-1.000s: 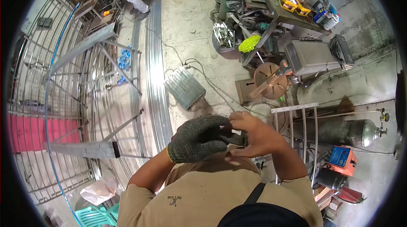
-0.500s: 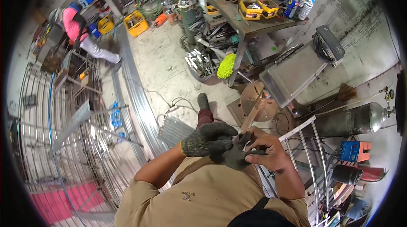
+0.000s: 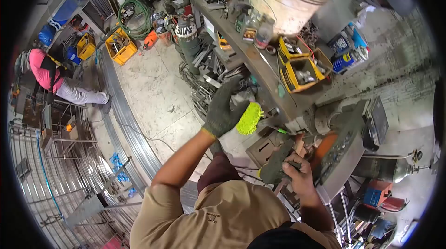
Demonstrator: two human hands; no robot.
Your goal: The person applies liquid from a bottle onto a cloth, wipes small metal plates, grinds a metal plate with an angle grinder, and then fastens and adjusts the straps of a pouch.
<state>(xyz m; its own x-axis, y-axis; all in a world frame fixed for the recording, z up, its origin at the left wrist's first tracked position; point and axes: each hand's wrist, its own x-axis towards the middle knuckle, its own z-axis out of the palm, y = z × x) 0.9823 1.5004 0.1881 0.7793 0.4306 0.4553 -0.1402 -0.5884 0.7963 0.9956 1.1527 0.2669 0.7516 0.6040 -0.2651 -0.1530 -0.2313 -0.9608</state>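
Observation:
My left hand (image 3: 225, 112) wears a dark knit glove with a yellow cuff edge. It reaches forward over the floor, fingers stretched out and thumb apart, with nothing seen in it. Right beside its thumb is a fluffy lime-green microfiber duster (image 3: 250, 119) by the bench leg; I cannot tell whether they touch. My bare right hand (image 3: 297, 172) is closed on a second dark work glove (image 3: 275, 164), which hangs off to its left. A metal-topped stand (image 3: 346, 158) is just right of that hand.
A workbench (image 3: 260, 65) ahead carries a large white bucket (image 3: 285, 5), bottles and yellow parts bins (image 3: 302, 75). Metal scraps and a gas cylinder (image 3: 186, 33) crowd its left side. A co-worker (image 3: 49, 75) stands far left near metal bars. Another cylinder (image 3: 385, 167) lies right.
I have moved closer to the workbench. My hands have come apart: the gloved left one has reached forward, and the right one has moved right with the loose glove.

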